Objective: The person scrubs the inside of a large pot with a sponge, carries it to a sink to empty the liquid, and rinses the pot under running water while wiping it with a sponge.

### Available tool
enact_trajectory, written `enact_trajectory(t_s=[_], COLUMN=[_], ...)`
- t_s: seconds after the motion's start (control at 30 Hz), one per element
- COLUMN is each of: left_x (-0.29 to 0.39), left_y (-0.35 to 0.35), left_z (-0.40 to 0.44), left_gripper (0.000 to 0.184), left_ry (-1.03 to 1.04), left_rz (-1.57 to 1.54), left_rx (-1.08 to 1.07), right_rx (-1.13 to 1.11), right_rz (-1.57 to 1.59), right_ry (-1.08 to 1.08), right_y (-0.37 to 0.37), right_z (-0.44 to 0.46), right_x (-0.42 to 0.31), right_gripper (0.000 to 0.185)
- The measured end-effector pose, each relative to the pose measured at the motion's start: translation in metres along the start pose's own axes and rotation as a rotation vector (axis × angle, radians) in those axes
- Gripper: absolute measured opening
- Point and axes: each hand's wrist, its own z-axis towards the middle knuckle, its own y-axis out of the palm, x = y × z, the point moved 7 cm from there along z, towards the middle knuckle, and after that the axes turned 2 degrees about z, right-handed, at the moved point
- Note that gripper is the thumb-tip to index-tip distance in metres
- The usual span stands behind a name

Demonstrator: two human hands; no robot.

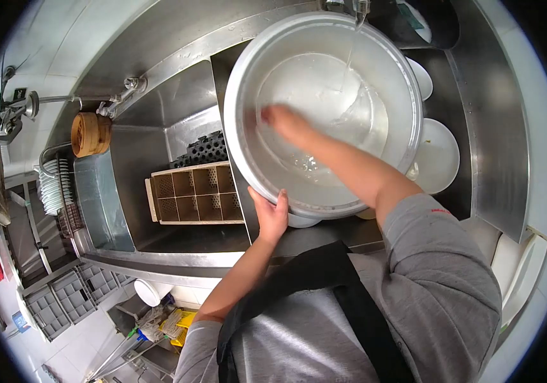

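Observation:
A large round white basin (241, 127) is tilted over the sink, with some water in its bottom. Water runs into it from the faucet (362, 9) at the top edge. My left hand (269, 216) grips the basin's near-left outer rim, thumb up and the other fingers partly hidden beneath. My right hand (286, 125) reaches inside the basin, close to its left inner wall. Motion smears its fingers, so whether anything is in them cannot be made out. Several white plates or bowls (437, 156) sit in the sink under and beside the basin.
Left of the basin, a divided wooden crate (197, 195) and a black perforated mat (202, 152) lie in another sink compartment. A bamboo steamer (91, 135) rests at the sink's far-left edge. Beyond it, a rack holds stacked white plates (55, 185).

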Motion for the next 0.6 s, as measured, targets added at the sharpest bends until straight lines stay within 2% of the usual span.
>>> enact_trajectory(t_s=[0.03,0.07,0.13,0.23,0.3,0.33,0.4,0.43,0.47,0.53,0.6], left_x=[-0.001,0.0,0.002,0.006,0.006,0.005,0.006,0.005,0.003,0.001,-0.003], left_y=[0.0,0.001,0.002,0.002,0.002,0.002,0.003,0.004,0.004,0.004,0.003], left_z=[-0.001,-0.001,-0.002,0.002,0.0,-0.002,-0.001,-0.002,-0.002,-0.001,0.0], left_gripper=[0.055,0.055,0.056,0.057,0.056,0.056,0.056,0.056,0.056,0.057,0.058], left_ry=[-0.007,0.001,0.015,0.012,0.007,0.005,0.026,0.025,0.016,0.018,0.033], left_rz=[0.002,-0.017,-0.036,-0.058,0.004,0.004,-0.058,-0.055,-0.069,-0.078,-0.041], left_rx=[-0.004,-0.008,-0.014,0.0,-0.009,-0.011,-0.004,-0.007,-0.007,-0.014,-0.003], right_rx=[0.266,0.388,0.565,0.497,0.375,0.374,0.302,0.42,0.566,0.5,0.261], right_rz=[0.08,0.315,0.114,-0.001,-0.542,-0.542,-0.4,-0.234,-0.517,-0.23,-0.228], right_ry=[0.05,0.239,0.212,0.174,-0.433,-0.43,-0.175,0.091,-0.148,0.024,0.012], right_y=[-0.027,-0.062,-0.109,-0.067,-0.019,-0.022,-0.045,-0.08,-0.091,-0.078,-0.035], right_z=[0.016,0.014,0.023,-0.009,-0.047,-0.044,-0.025,-0.025,-0.011,-0.005,-0.036], right_x=[0.024,0.02,0.04,0.049,0.019,0.024,0.037,0.015,0.022,0.052,0.028], right_gripper=[0.032,0.031,0.03,0.028,0.023,0.023,0.019,0.018,0.021,0.025,0.027])
